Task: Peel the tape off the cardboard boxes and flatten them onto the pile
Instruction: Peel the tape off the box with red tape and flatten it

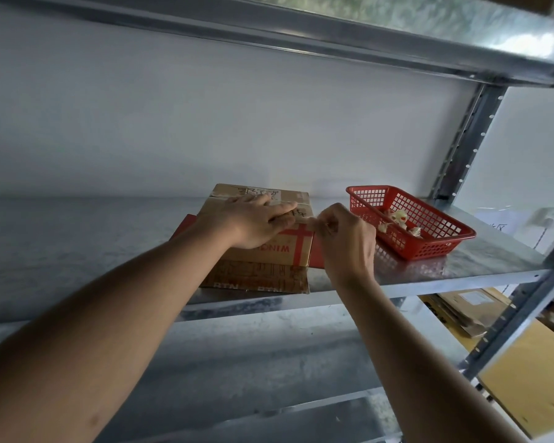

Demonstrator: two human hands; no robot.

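A brown cardboard box [288, 247] with red print and a red cross mark lies on a pile of flattened cardboard [256, 279] on the metal shelf. My left hand [253, 219] presses flat on the box top, fingers straight. My right hand [346, 238] is at the box's right edge and pinches a strip of clear tape [304, 220] that runs from under my left fingers. More tape crosses the far part of the box top.
A red plastic basket [429, 251] with crumpled tape scraps stands right of the box. The galvanised shelf [429, 270] has a front lip, an upright post [464, 139] at the right and another shelf overhead. Cardboard pieces [461, 311] lie below at the right.
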